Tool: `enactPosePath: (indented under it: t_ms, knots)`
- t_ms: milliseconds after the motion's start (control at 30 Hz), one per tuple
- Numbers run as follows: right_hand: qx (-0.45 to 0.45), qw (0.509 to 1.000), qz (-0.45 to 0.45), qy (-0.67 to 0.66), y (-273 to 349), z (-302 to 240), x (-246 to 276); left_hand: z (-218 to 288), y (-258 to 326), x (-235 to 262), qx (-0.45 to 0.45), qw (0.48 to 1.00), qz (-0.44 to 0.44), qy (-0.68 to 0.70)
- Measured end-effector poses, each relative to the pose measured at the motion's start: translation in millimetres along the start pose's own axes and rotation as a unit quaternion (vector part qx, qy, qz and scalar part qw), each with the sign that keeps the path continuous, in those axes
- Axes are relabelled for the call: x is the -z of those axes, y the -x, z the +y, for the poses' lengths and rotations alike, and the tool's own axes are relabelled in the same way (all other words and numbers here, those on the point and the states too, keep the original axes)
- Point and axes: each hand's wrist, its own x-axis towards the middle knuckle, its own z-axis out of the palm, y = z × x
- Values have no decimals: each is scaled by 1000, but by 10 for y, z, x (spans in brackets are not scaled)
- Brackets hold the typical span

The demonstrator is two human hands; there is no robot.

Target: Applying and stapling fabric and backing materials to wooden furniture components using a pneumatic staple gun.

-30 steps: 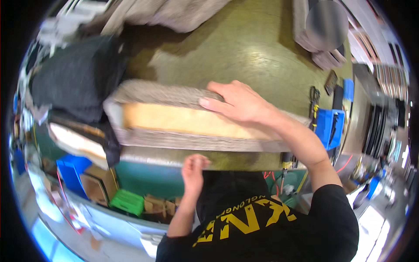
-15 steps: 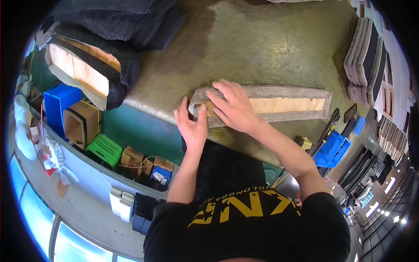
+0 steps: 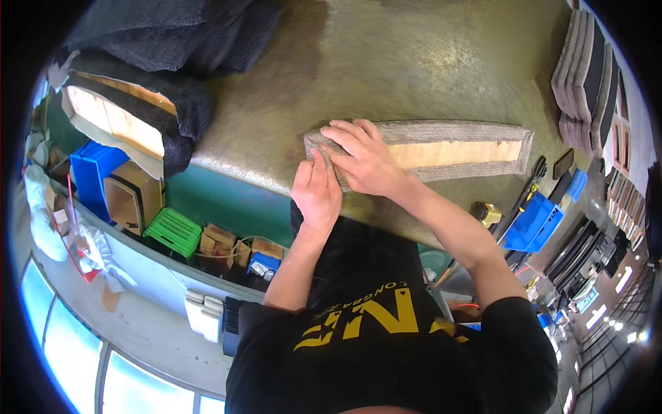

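Observation:
A long, narrow wooden board (image 3: 455, 153) lies bare side up on the table, with grey-brown fabric (image 3: 441, 130) wrapped over its edges. At the board's left end the fabric is folded inward. My left hand (image 3: 318, 195) is closed there, its fingertips pinching the folded fabric at the near corner. My right hand (image 3: 367, 160) lies across the same end, its bent fingers gripping the fabric just beside the left fingertips. What lies under the right fingers is hidden.
Dark fabric (image 3: 186, 31) lies at the far left by a half-covered wooden frame (image 3: 117, 121). To the right are a blue bin (image 3: 534, 224), black-handled scissors (image 3: 538, 171), a yellow tape measure (image 3: 487, 214) and stacked padded panels (image 3: 583, 83). Below the table's left edge sits a green crate (image 3: 174, 232).
The fabric at the board's left end has been folded down over the wood. My left hand has moved right and closed from spread fingers to a pinch.

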Motion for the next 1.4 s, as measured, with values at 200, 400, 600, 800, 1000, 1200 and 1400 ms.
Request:
enactPosePath:
  t_ms: [200,400,600,800,1000,1200,1400]
  knots:
    - [-38,994,93,-54,304,-87,222,145,-88,-35,-97,967,-89,-217]
    - [-413,894,145,98,2028,-457,1047,167,-94,118,-87,920,-149,-353]
    - [-685,706,167,64,3739,-530,796,274,-145,161,-92,901,-239,-350]
    - [-676,702,108,198,3574,-325,865,189,-68,171,-87,932,-215,-279]
    - [-719,602,197,-285,2429,-583,1739,167,-120,178,-107,944,-205,-236]
    - [-548,777,-156,-267,585,-588,1814,163,-124,150,-73,959,-201,-186]
    - [-368,873,-311,-68,-503,-588,1295,45,-44,66,-78,978,-128,-143]
